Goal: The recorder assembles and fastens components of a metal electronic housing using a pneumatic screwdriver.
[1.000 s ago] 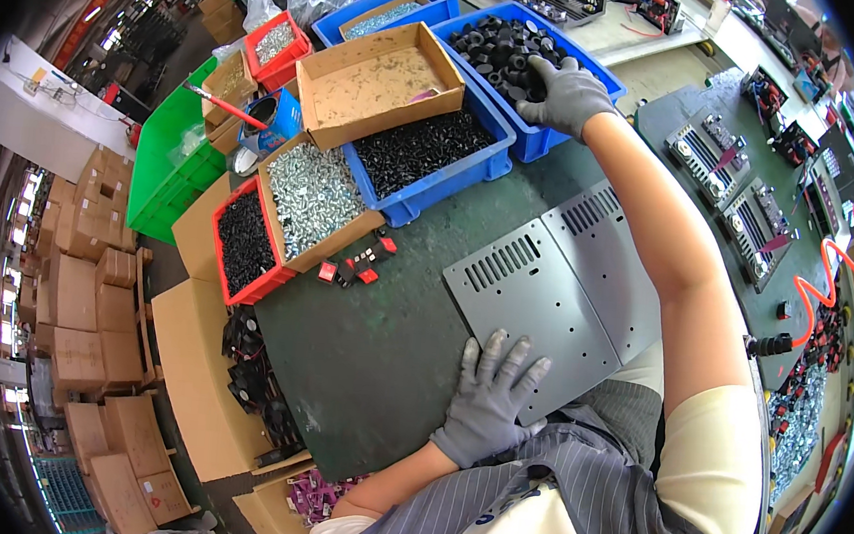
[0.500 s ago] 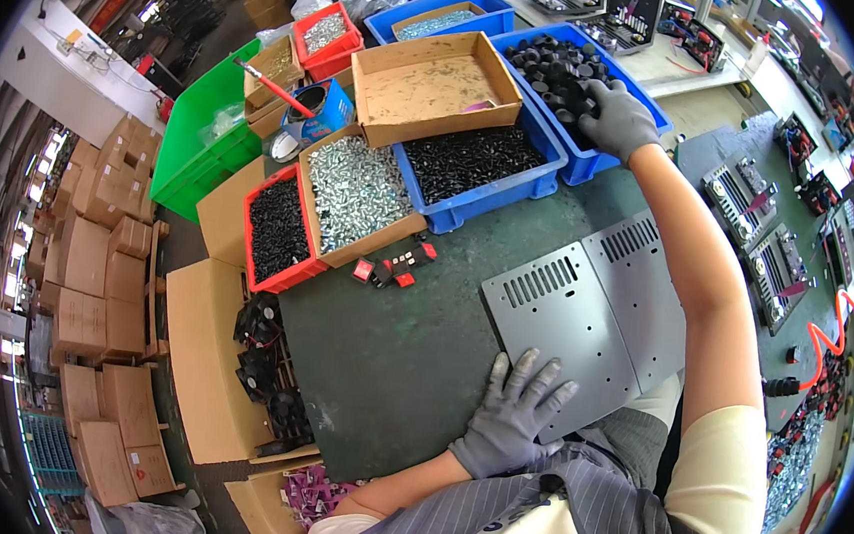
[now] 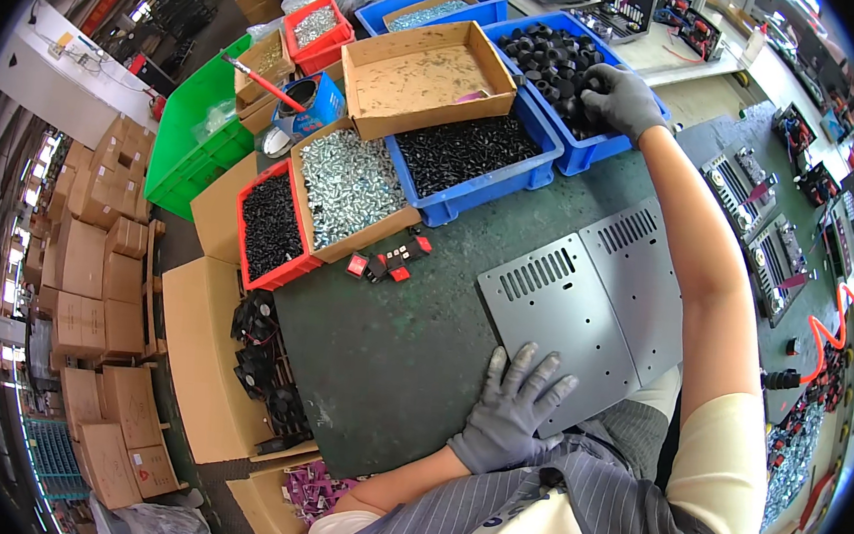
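My left hand, in a grey glove, lies flat with fingers spread on the near corner of a bent grey metal panel with vent slots, which rests on the dark green bench. My right hand, also gloved, reaches far out into a blue bin of round black plastic parts and is curled over some of them; whether it holds one I cannot see. Small red and black switches lie loose on the bench left of the panel.
A blue bin of black screws, a cardboard box of silver screws, a red tray of black screws and a shallow cardboard box line the far side. Black fans sit at the left edge. Metal chassis units stand at right.
The view has shifted and come closer. My right hand stays in the blue bin of black parts, and my left hand stays on the panel.
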{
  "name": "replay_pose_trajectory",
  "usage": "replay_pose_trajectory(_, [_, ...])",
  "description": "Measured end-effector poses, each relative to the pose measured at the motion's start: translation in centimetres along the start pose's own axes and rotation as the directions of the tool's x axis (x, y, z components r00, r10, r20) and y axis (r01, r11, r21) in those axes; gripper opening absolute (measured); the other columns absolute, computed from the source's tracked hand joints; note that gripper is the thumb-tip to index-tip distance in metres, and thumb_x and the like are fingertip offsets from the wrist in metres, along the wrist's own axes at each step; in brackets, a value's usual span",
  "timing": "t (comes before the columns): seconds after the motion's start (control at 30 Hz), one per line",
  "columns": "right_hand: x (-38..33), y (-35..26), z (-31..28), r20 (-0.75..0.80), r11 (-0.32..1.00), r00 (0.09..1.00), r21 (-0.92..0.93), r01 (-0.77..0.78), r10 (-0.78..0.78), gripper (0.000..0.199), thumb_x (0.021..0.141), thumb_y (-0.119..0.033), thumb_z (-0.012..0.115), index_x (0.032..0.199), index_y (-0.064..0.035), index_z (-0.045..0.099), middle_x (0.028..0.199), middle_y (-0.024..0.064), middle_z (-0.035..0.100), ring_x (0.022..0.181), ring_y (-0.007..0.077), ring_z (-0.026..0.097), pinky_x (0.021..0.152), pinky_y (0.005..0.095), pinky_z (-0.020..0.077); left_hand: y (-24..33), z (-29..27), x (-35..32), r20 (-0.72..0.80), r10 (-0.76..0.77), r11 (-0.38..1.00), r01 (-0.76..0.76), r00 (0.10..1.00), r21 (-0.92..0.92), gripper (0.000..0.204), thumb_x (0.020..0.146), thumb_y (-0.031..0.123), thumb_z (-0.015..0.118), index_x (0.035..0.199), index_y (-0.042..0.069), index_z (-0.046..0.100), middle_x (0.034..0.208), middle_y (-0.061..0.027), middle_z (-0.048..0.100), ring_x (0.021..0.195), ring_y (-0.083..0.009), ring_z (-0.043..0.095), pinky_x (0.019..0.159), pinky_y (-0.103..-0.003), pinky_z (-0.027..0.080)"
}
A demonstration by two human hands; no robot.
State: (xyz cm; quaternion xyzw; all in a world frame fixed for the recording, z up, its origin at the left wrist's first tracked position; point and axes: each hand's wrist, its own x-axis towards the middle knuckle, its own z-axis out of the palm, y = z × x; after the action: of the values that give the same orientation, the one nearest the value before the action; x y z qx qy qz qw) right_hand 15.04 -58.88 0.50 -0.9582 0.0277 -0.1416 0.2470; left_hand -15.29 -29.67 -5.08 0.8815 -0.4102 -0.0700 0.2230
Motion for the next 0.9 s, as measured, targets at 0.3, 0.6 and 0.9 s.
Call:
replay_pose_trajectory(0.3, [1.9,4.2,0.7,-0.026,0.779,0.965,0.596,-0.195,0.262,0.037,0.074,-0.033,0.071,0.102,-0.0092,0.067,0.082,0.0055,0.066,0.065,0.0142,0.06,0.06,0.0282,0.0482,0.2,-0.2,0.1,0.023,-0.001,1.0,0.001,1.0,0.029,0.072,0.072,0.055,0.061,0.133,0.02,0.045,0.141,-0.0132,0.032,0.133,-0.0393,0.019,0.106,-0.061,0.009])
replay_pose_trajectory(0.6, [-3.2,2.4,-1.5,0.233,0.26,0.964,0.93,-0.259,0.125,0.026,0.087,-0.026,0.058,0.104,-0.0064,0.062,0.081,0.0008,0.061,0.056,0.007,0.051,0.045,0.0174,0.0359,0.3,0.2,0.0,0.034,-0.031,0.998,0.03,0.999,0.056,0.073,0.068,0.054,0.064,0.132,0.023,0.046,0.14,-0.0116,0.033,0.133,-0.0388,0.019,0.107,-0.06,0.008])
replay_pose_trajectory(0.9, [-18.1,-1.8,0.6,0.332,0.705,0.92,0.703,-0.093,-0.21,0.029,0.074,-0.022,0.067,0.096,-0.0037,0.062,0.08,0.0036,0.06,0.069,0.0158,0.058,0.062,0.029,0.0479,0.3,-0.4,0.9,0.073,-0.021,0.994,0.014,0.997,0.108,0.082,0.065,0.064,0.062,0.131,0.018,0.044,0.14,-0.0134,0.032,0.134,-0.0404,0.015,0.107,-0.06,0.003])
